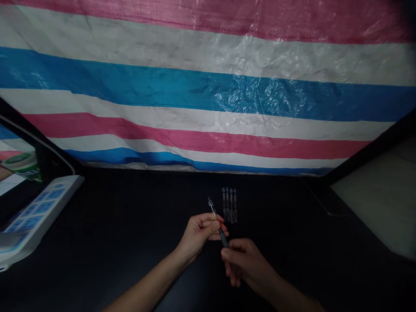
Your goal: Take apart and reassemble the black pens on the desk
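My left hand point(199, 234) is closed around the upper part of a clear-barrelled pen point(216, 220), whose tip points up and away from me. My right hand point(242, 260) pinches the pen's dark lower end between thumb and fingers. Both hands hover over a black table point(123, 234). Just beyond them, a short row of similar pens point(229, 204) lies side by side on the table, not touched by either hand.
A red, white and blue striped tarp point(208, 86) hangs behind the table. A white power strip with blue sockets point(35, 212) lies at the left edge, with a green-labelled container point(21, 164) behind it. A pale surface point(380, 195) is at the right.
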